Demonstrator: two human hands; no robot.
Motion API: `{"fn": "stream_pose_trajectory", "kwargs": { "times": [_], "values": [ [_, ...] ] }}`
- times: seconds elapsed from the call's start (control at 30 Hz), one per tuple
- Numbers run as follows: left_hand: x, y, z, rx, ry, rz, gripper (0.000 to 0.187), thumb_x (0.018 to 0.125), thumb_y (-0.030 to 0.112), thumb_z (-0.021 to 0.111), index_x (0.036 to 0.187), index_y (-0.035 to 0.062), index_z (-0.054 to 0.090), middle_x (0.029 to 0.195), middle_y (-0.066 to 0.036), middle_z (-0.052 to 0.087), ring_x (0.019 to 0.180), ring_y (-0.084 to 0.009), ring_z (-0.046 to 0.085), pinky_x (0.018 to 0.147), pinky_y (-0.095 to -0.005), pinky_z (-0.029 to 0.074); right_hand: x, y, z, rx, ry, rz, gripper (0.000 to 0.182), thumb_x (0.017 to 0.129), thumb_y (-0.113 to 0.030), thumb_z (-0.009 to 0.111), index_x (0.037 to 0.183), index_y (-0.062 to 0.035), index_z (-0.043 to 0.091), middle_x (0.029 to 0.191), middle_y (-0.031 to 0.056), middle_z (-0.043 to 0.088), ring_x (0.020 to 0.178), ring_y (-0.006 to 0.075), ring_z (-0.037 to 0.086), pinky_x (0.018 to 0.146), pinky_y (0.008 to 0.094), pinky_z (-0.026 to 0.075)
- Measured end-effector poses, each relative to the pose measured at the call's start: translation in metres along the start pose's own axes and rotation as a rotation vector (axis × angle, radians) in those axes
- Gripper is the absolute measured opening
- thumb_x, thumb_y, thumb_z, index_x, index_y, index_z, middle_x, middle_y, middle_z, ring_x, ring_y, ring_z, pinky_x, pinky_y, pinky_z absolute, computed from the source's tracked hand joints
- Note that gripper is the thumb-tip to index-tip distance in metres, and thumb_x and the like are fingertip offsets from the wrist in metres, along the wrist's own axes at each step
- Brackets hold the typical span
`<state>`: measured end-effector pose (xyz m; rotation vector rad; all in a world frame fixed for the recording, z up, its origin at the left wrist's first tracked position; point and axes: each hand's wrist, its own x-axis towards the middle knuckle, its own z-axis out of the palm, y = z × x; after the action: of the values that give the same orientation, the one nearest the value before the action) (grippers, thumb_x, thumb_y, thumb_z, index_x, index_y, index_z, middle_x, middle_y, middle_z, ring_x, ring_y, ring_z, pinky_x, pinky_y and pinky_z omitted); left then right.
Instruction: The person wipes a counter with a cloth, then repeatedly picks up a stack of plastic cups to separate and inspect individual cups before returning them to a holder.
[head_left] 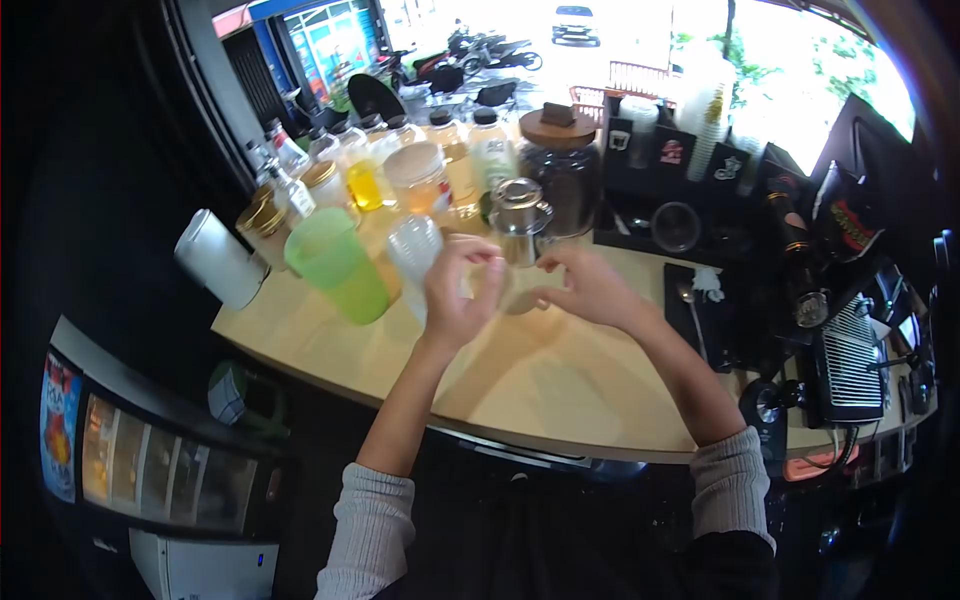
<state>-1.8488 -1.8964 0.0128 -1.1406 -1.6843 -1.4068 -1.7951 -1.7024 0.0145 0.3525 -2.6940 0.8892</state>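
My left hand (462,295) is above the counter with its fingers curved and the thumb apart from them. Right beside it stands a ridged clear plastic vessel (414,248), blurred and partly covered by the hand. My right hand (590,288) faces it from the other side, index finger and thumb spread apart. I make out nothing held in either hand; a faint round shape between them is too blurred to name. Just behind the hands is a shiny metal pitcher (521,222) with a handle. A green translucent plastic jug (338,268) stands to the left.
Several bottles (455,160) and a wooden-lidded dark jar (560,175) line the counter's back. At left lies a white canister (220,258), tilted in view. A spoon (692,315) rests on a black mat at right, near an espresso machine's drip grate (850,355).
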Motion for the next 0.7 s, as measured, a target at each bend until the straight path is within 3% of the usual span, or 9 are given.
{"fn": "stream_pose_trajectory", "kwargs": {
  "times": [0.03, 0.07, 0.13, 0.2, 0.27, 0.33, 0.4, 0.47, 0.7],
  "values": [
    [-0.011, -0.011, -0.014, 0.016, 0.003, -0.006, 0.015, 0.078, 0.003, 0.062, 0.092, 0.0021, 0.055, 0.086, -0.009, 0.058, 0.074, -0.0179, 0.057, 0.066, -0.0282, 0.045, 0.004, 0.0, 0.02, 0.082, 0.015, -0.081, 0.044, 0.074, -0.032, 0.071, 0.105, -0.0036, 0.059, 0.099, 0.012, 0.06, 0.077, 0.0229, 0.06, 0.067, 0.0337, 0.048],
    [-0.024, -0.02, -0.026, -0.01, 0.148, -0.09, 0.019, 0.078, 0.002, 0.062, 0.095, 0.0022, 0.054, 0.091, -0.01, 0.057, 0.078, -0.0171, 0.055, 0.068, -0.0284, 0.045, 0.01, -0.012, 0.029, 0.214, -0.163, 0.021, 0.074, 0.067, -0.035, 0.075, 0.123, 0.0013, 0.043, 0.115, 0.0206, 0.051, 0.104, 0.0316, 0.053, 0.084, 0.038, 0.046],
    [-0.052, -0.038, -0.052, -0.025, 0.301, -0.179, 0.022, 0.077, 0.002, 0.062, 0.097, 0.0024, 0.052, 0.096, -0.01, 0.056, 0.081, -0.0162, 0.054, 0.071, -0.0285, 0.044, 0.023, -0.017, 0.068, 0.27, -0.129, 0.009, 0.082, 0.064, -0.034, 0.077, 0.127, 0.0007, 0.038, 0.12, 0.0212, 0.047, 0.108, 0.0317, 0.051, 0.089, 0.0381, 0.044],
    [-0.077, -0.051, -0.073, 0.091, 0.292, -0.259, 0.046, 0.076, 0.001, 0.062, 0.117, 0.0054, 0.043, 0.12, -0.011, 0.046, 0.102, -0.016, 0.048, 0.085, -0.0264, 0.038, 0.038, -0.022, 0.102, 0.316, -0.088, -0.001, 0.09, 0.061, -0.033, 0.08, 0.131, 0.0002, 0.033, 0.126, 0.0217, 0.042, 0.112, 0.0318, 0.049, 0.094, 0.0382, 0.042],
    [-0.082, -0.052, -0.083, 0.132, 0.18, -0.304, 0.058, 0.073, 0.006, 0.067, 0.123, 0.0058, 0.037, 0.123, -0.013, 0.043, 0.107, -0.0199, 0.047, 0.088, -0.0298, 0.038, 0.053, -0.029, 0.125, 0.356, 0.134, -0.198, 0.105, 0.054, -0.032, 0.083, 0.134, 0.0017, 0.025, 0.131, 0.023, 0.035, 0.118, 0.0321, 0.045, 0.099, 0.038, 0.038],
    [-0.089, -0.063, -0.088, 0.157, 0.063, -0.344, 0.071, 0.07, 0.012, 0.072, 0.129, 0.0061, 0.032, 0.127, -0.015, 0.041, 0.112, -0.0238, 0.047, 0.09, -0.0332, 0.039, 0.061, -0.03, 0.141, 0.458, 0.115, -0.199, 0.104, 0.053, -0.03, 0.084, 0.133, 0.0028, 0.026, 0.13, 0.0228, 0.037, 0.118, 0.0317, 0.045, 0.099, 0.0381, 0.037],
    [-0.102, -0.092, -0.084, -0.158, -0.187, -0.558, 0.093, 0.064, 0.016, 0.078, 0.136, 0.0068, 0.02, 0.132, -0.016, 0.037, 0.12, -0.0284, 0.043, 0.096, -0.0384, 0.038, 0.059, -0.03, 0.141, 0.546, 0.107, -0.19, 0.104, 0.051, -0.027, 0.085, 0.132, 0.0038, 0.026, 0.13, 0.0226, 0.038, 0.118, 0.0313, 0.045, 0.099, 0.0382, 0.037],
    [-0.094, -0.081, -0.073, -0.212, -0.252, -0.588, 0.096, 0.062, 0.017, 0.08, 0.136, 0.0065, 0.02, 0.132, -0.016, 0.037, 0.121, -0.0283, 0.042, 0.097, -0.0399, 0.038, 0.045, -0.03, 0.135, 0.547, 0.098, -0.01, 0.102, 0.055, -0.02, 0.083, 0.135, 0.0007, 0.023, 0.128, 0.0197, 0.042, 0.121, 0.0285, 0.042, 0.101, 0.0381, 0.036],
    [-0.068, -0.057, 0.013, -0.43, -0.443, -0.565, 0.099, 0.057, 0.017, 0.084, 0.135, 0.0045, 0.022, 0.127, -0.016, 0.044, 0.117, -0.0278, 0.047, 0.097, -0.0401, 0.04, -0.012, 0.021, 0.084, 0.627, 0.221, 0.125, 0.101, 0.054, -0.022, 0.083, 0.133, -0.001, 0.025, 0.127, 0.0189, 0.043, 0.12, 0.0293, 0.044, 0.1, 0.0382, 0.037]
  ]
}}
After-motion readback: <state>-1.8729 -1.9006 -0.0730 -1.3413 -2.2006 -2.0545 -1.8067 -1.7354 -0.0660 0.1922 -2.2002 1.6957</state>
